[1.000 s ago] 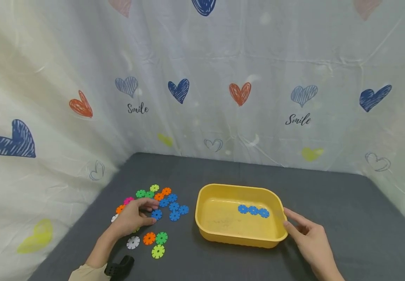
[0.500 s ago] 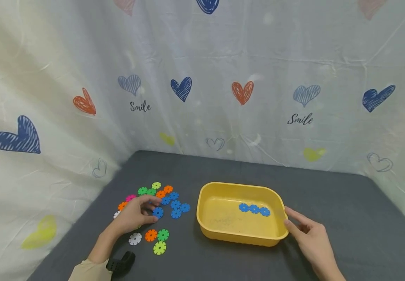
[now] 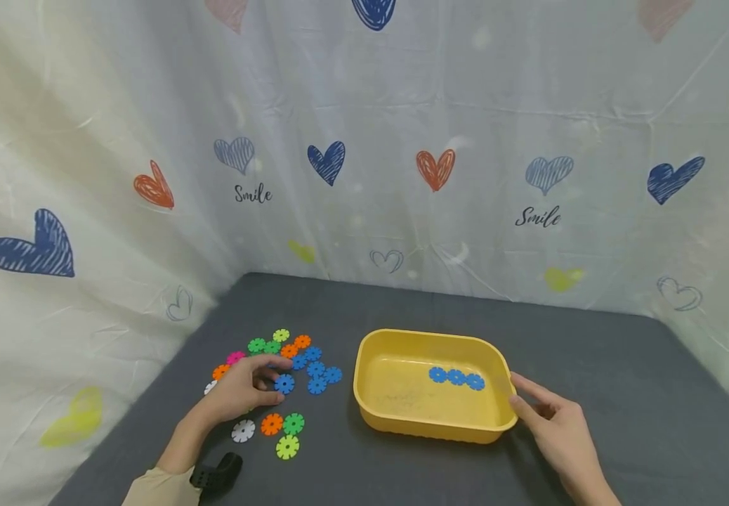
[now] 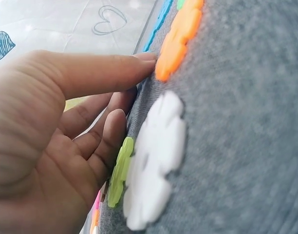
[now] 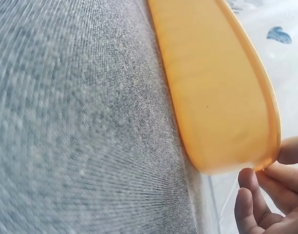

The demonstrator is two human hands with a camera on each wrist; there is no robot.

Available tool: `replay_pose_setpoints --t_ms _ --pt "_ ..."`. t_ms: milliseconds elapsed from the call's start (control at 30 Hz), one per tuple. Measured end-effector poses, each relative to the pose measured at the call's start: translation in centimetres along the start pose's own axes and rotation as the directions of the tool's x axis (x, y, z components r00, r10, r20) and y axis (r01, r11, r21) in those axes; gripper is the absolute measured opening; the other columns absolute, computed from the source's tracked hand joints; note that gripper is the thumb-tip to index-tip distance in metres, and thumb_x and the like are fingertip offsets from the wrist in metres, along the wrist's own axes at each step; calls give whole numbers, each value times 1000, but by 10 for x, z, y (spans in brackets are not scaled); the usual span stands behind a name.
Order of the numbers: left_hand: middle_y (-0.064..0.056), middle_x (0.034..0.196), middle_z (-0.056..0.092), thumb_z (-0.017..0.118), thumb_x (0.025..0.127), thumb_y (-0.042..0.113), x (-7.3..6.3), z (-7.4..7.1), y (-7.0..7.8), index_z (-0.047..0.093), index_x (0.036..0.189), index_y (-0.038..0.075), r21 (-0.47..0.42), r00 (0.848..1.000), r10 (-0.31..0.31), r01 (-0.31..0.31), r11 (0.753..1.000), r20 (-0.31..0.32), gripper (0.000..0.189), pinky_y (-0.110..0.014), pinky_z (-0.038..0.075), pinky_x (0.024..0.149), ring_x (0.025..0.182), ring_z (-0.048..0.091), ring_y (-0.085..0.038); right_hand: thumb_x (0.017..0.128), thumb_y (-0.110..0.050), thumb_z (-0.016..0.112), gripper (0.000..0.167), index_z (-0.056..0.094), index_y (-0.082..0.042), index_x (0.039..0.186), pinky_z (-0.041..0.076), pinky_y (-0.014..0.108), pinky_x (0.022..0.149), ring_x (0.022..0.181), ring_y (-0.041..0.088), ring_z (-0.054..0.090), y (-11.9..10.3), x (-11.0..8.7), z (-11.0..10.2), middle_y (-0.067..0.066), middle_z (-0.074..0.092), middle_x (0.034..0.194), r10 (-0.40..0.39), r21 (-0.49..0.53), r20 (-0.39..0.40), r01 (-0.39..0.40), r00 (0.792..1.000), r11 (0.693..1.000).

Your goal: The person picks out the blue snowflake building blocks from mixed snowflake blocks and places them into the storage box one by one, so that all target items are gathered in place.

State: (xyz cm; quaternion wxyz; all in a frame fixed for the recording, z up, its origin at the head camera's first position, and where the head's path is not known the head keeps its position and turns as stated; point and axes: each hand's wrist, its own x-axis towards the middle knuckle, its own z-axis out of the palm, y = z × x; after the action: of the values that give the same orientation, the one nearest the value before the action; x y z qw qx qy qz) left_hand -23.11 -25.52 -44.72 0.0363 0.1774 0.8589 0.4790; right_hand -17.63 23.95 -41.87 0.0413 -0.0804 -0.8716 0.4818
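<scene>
A blue flower-shaped disc (image 3: 284,384) lies within the spread of my left hand (image 3: 238,386), between thumb and forefinger. The thumb tip is at the disc's near edge; whether it touches is unclear. In the left wrist view the thumb is straight, and a white disc (image 4: 156,161) and a lime disc (image 4: 121,173) lie just below the hand (image 4: 66,117). On the right, my right hand (image 3: 554,429) pinches the rim of a yellow tray (image 3: 434,430). The right wrist view shows its fingers (image 5: 249,183) at the tray's corner. Three blue discs (image 3: 456,378) sit in a row inside.
More blue discs (image 3: 316,369) lie between the left hand and the tray. Orange (image 3: 272,424), green (image 3: 293,423) and white (image 3: 243,431) discs are nearer the front; others lie behind the left hand. A heart-printed curtain (image 3: 383,140) hangs behind the grey tabletop (image 3: 440,478).
The whole view shifts slightly as the head camera moves. Both hands, the tray and the discs keep their places relative to one another.
</scene>
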Motion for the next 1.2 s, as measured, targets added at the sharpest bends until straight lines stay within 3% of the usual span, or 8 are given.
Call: replay_pose_setpoints --t_ms 667,933,1200 --pt "-7 121 64 80 84 13 -4 0 2 67 124 11 49 1000 5 -5 999 13 42 -31 52 78 102 58 -28 95 -36 68 50 59 -17 140 43 27 58 76 21 54 1 -1 1 6 69 92 -10 15 7 10 1000 1000" --pt "-7 120 66 81 82 12 -4 0 1 67 125 9 55 999 34 -33 998 -4 45 -30 52 77 99 58 -28 95 -34 68 48 60 -16 138 42 27 55 70 19 51 -1 3 1 5 66 84 -32 -10 -6 32 999 999" --pt "-6 117 66 81 82 15 -5 -1 1 68 124 10 55 1000 1 -1 998 2 44 -31 53 72 93 59 -27 93 -40 68 53 59 -16 140 42 27 58 75 18 53 -1 0 0 6 69 93 -3 12 4 3 1000 1000"
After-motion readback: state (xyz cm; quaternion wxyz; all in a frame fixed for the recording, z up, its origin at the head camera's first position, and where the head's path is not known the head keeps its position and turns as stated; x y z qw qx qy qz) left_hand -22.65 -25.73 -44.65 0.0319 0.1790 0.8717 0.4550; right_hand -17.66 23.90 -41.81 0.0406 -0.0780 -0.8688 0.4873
